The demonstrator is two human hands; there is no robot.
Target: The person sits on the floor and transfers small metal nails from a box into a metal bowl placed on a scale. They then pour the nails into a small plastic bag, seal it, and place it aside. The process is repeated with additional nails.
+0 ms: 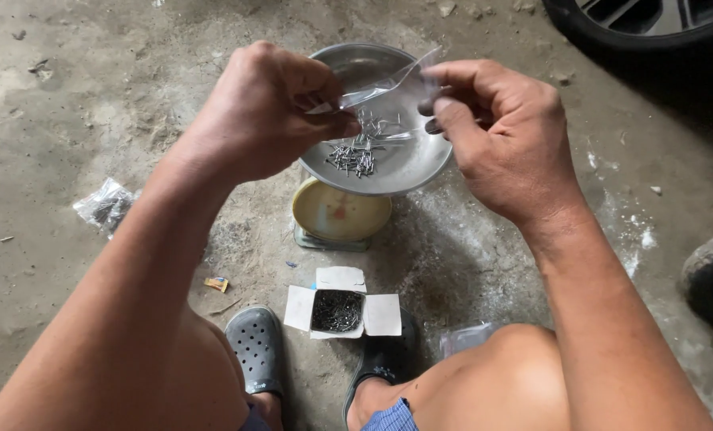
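Observation:
My left hand [265, 112] and my right hand [500, 132] both pinch a small clear plastic bag [388, 84], holding it over a round metal pan [420, 172]. The pan rests on a small yellow-faced weighing scale [339, 215] on the concrete floor. A heap of small thin nails [355, 156] lies in the pan just below the bag. Near my feet stands an open cardboard box [338, 310] filled with dark nails.
A filled plastic bag of nails [105, 206] lies on the floor at the left. Another clear bag [462, 338] sits by my right knee. Grey clogs [254, 347] cover my feet. Tyres show at the top right [652, 24] and right edge [712, 279].

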